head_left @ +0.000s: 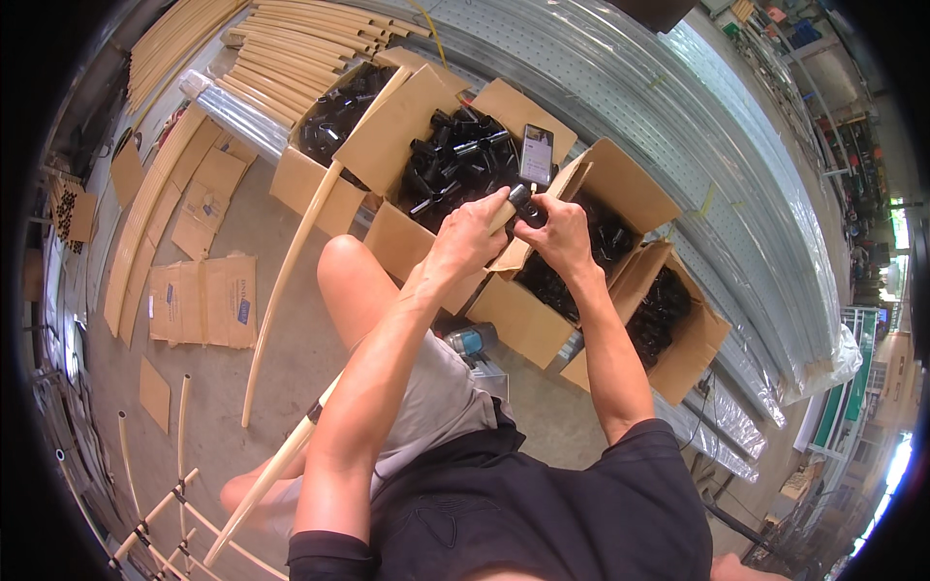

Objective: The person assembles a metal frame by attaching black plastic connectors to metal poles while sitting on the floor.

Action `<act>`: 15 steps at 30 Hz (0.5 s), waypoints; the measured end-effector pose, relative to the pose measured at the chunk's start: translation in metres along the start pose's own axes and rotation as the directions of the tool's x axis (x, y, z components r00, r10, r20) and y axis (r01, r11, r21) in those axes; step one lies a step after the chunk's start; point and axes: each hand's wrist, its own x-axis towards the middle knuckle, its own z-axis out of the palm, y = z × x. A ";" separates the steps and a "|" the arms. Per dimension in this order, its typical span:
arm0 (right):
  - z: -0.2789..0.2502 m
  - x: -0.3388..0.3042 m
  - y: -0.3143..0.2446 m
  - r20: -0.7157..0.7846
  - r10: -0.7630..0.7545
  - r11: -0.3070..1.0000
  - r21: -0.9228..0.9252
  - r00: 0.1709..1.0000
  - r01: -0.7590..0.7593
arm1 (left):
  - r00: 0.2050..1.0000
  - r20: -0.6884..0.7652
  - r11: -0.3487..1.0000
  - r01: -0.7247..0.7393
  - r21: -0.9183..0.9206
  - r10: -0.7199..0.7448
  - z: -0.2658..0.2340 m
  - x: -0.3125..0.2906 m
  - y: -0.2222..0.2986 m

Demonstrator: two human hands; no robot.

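My left hand (463, 237) is wrapped round a beige tube (262, 484) near its upper end. The tube seems to run down behind my left forearm to the lower left, with a black collar on it. A black pipe joint (524, 203) sits at the tube's upper end. My right hand (564, 235) grips that joint with thumb and fingers; how far the tube goes into it is hidden. Just beyond my hands, a phone (537, 153) with a lit screen leans among the boxes. Below them stand an open box of black joints (455, 160) and another open box (635, 184).
More black parts fill boxes at the left (334, 121) and right (668, 310). A blue power tool (472, 339) stands by my knee. One long tube (286, 290) leans on a box; a tube frame (155, 528) is at lower left. Plastic-wrapped metal lengths (697, 145) lie behind.
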 end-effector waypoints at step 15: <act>-0.009 0.005 -0.008 0.105 -0.009 1.000 0.021 0.994 0.007 | 0.997 0.022 0.995 0.080 -0.060 -0.079 -0.001 0.000 0.001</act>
